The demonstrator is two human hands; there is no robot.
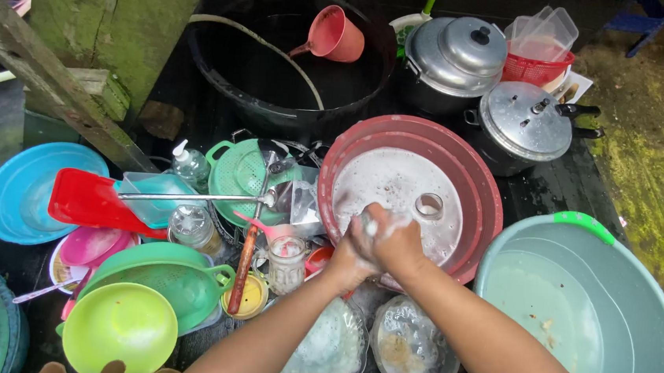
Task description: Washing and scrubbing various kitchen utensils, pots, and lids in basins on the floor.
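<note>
Nearest, bottom centre: two clear glass plates (411,352), foam-smeared, lying side by side between the forearms. Near left: lime-green bowl (120,326), with a green colander (175,277) just beyond it. Near right: large pale-green basin (583,309), a few scraps on its floor.

Middle, centre: left hand (350,255) and right hand (395,243) pressed together, both lathered, fingers curled closed around something small and soapy (cannot tell what; foam and fingers hide it). Held over the near rim of the red basin (483,198), which carries sudsy water and a small glass (428,206) lying in it.

Middle, left of the hands: small glass jar (286,263), wooden-handled utensil (245,262), yellow lid (251,297), clear lidded container (193,227). Further left: red scoop-shaped tray (86,200), pink plate (90,245), blue basin (20,186). Green strainer (240,170) and clear squeeze bottle (190,163) just behind.

Far centre: large black tub (222,75) of dark water, with a pink dipper (334,35) and a hose inside. Far right: lidded aluminium pot (453,58), pressure cooker (522,122), red basket (537,68) of clear plastic containers.
</note>
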